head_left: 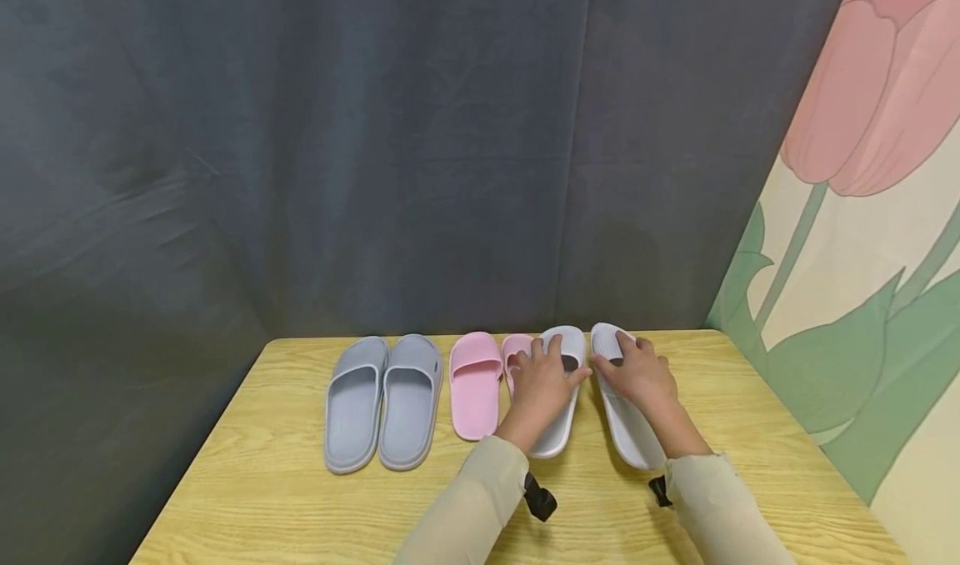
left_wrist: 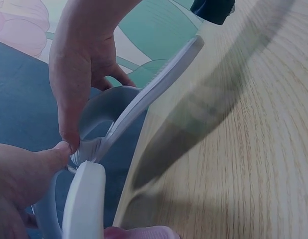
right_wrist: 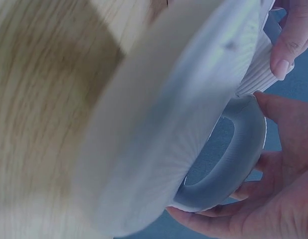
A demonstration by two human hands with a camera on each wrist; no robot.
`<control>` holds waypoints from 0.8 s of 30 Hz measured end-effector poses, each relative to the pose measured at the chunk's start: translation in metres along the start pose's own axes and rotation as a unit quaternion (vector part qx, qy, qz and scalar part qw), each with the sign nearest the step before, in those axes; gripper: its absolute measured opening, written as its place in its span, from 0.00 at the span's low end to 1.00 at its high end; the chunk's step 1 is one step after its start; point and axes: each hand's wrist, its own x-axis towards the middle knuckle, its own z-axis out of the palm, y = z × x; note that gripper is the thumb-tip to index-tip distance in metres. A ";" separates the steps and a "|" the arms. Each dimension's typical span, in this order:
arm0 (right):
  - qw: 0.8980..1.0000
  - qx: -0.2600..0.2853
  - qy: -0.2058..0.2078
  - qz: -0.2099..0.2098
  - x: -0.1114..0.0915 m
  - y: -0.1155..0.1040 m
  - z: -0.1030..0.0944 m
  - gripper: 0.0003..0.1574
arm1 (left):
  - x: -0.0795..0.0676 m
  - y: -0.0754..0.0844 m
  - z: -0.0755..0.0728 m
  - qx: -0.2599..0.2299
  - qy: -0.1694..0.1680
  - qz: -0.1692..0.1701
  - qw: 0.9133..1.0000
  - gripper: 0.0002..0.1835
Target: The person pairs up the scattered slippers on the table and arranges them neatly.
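My left hand [head_left: 542,386] grips a whitish open-toed slide slipper [head_left: 557,432] across its strap, fingers over one side and thumb at the other. Just to its right, my right hand [head_left: 645,375] holds the matching slipper [head_left: 628,432] by the strap, the heel angled out to the right. In the left wrist view, this right-hand slipper [left_wrist: 154,89] is tilted above the table with its shadow below. The right wrist view shows the right thumb and fingers [right_wrist: 219,221] spanning the strap [right_wrist: 233,159]. The two thumbs are close together between the slippers.
Left of the hands lies a pink slipper [head_left: 475,402]; its mate [head_left: 516,347] is partly hidden behind the left hand. Two grey slippers [head_left: 352,419] lie side by side farther left. A dark curtain [head_left: 420,148] hangs behind the wooden table [head_left: 300,515]; a tulip-painted wall [head_left: 847,315] stands right.
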 end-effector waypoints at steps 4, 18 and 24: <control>1.000 -0.003 -0.001 0.000 0.000 0.002 0.000 0.51 | 0.001 0.002 0.001 0.001 0.000 0.001 1.000 0.41; 1.000 -0.009 -0.015 0.025 0.001 0.005 -0.004 0.53 | 0.004 0.014 0.009 -0.007 0.013 0.018 1.000 0.41; 1.000 -0.004 -0.010 0.023 0.003 0.008 -0.005 0.53 | 0.005 0.017 0.010 0.001 0.016 0.014 1.000 0.41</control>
